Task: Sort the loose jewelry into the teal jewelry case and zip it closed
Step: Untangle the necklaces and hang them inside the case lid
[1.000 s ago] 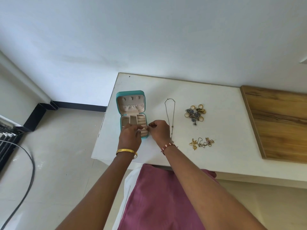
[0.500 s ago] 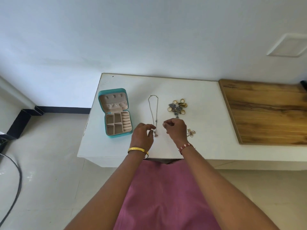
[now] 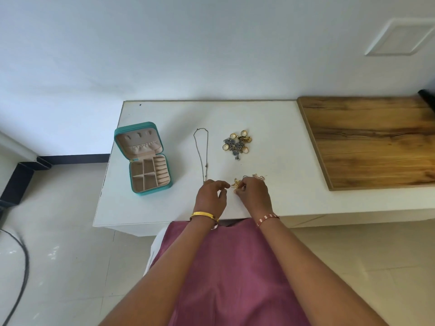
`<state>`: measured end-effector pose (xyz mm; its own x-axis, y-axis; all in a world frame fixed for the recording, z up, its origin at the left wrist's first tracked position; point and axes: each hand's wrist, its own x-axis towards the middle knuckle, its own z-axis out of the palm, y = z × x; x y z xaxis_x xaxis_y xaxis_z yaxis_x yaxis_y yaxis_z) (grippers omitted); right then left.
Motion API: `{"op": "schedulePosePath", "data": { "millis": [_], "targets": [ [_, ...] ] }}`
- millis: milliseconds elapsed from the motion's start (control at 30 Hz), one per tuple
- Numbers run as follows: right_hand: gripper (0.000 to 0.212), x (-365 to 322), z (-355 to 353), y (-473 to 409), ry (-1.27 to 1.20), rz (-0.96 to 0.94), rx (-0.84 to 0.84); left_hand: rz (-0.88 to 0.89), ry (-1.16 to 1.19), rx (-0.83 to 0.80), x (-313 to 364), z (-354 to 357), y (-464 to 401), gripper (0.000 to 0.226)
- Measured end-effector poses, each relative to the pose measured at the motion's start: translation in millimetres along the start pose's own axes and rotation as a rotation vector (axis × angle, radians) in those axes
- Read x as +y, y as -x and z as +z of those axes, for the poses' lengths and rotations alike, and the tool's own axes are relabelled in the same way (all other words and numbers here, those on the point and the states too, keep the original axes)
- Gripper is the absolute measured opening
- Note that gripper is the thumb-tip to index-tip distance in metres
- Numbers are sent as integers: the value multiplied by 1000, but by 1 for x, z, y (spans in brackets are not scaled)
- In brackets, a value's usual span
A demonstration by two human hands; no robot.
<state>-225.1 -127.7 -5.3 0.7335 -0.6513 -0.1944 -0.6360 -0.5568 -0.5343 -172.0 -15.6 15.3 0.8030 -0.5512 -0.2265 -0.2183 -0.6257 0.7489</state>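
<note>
The teal jewelry case (image 3: 122, 147) lies open at the left of the white table (image 3: 270, 118), showing beige compartments and ring rolls. A thin dark necklace (image 3: 202, 151) stretches lengthwise at the middle. A pile of gold rings and grey pieces (image 3: 236, 144) lies behind to the right. My right hand (image 3: 254, 196) pinches a small gold piece (image 3: 236, 183) at the near end of a tangle of gold earrings (image 3: 259, 177). My left hand (image 3: 210, 197) hovers beside it with fingers curled, just past the necklace's near end; I see nothing in it.
A wooden board (image 3: 367, 142) covers the table's right part. A white wall stands behind. A black cable (image 3: 22, 267) curves over the tiled floor at the left. My pink garment (image 3: 223, 278) hangs below the table's front edge.
Both hands left the case and travelled right, past the necklace's near end, to the gold earring tangle. My right hand now pinches a gold piece. The view shifted right.
</note>
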Motion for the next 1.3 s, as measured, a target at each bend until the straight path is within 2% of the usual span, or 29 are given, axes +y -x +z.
{"op": "schedulePosePath", "data": {
  "millis": [100, 200, 367, 500, 633, 733, 1133, 1300],
  "targets": [
    [13, -2, 4, 0, 153, -80, 4, -7, 4, 5, -2, -1, 0, 25],
    [12, -3, 7, -1, 165, -88, 33, -16, 7, 14, -4, -2, 2, 24],
    [10, -2, -1, -1, -7, -18, 63, -25, 50, 26, 2, -7, 10, 23],
    [4, -13, -25, 2, -258, 2, 91, -15, 95, 47, 15, -16, 16, 24],
    [13, -37, -62, 7, -476, -51, 91, 21, 144, 72, 36, -32, 19, 26],
    [11, -57, -94, 15, -582, -111, 41, 77, 193, 110, 57, -49, 23, 28],
    [5, -117, -171, 63, -601, -330, 61, 228, 452, 109, 105, -107, 52, 26],
    [4, -131, -186, 81, -612, -379, 80, 261, 450, 100, 114, -120, 68, 22]
  ]
}}
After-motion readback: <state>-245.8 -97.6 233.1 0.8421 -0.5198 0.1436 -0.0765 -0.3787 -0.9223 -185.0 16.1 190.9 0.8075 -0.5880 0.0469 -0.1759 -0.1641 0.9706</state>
